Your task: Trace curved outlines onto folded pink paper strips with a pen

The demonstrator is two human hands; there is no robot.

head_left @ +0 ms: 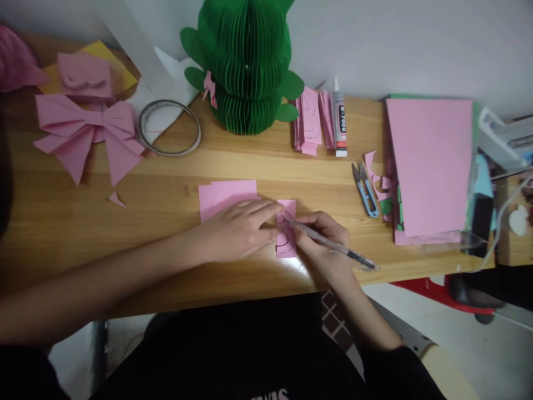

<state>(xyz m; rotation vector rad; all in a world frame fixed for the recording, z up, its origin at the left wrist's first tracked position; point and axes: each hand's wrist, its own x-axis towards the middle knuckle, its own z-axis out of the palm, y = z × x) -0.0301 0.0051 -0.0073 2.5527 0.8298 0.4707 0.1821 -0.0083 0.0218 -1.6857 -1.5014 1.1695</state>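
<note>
A small pink paper strip (pixel 286 250) lies upright on the table, with dark curved lines drawn on it. My right hand (pixel 327 239) grips a clear-barrelled pen (pixel 333 244), its tip on the upper part of the strip. Fingers stretched out, my left hand (pixel 245 230) lies flat, its fingertips at the strip's left edge. Under and behind that hand are larger pink paper sheets (pixel 227 194), partly covered by it.
Behind stand a green honeycomb paper figure (pixel 250 66), marked pink strips (pixel 310 119) and a glue tube (pixel 340 125). Blue thread snips (pixel 366 191) lie near pink sheets (pixel 433 166) at right. At left are a pink paper bow (pixel 91 130) and a tape roll (pixel 195 141).
</note>
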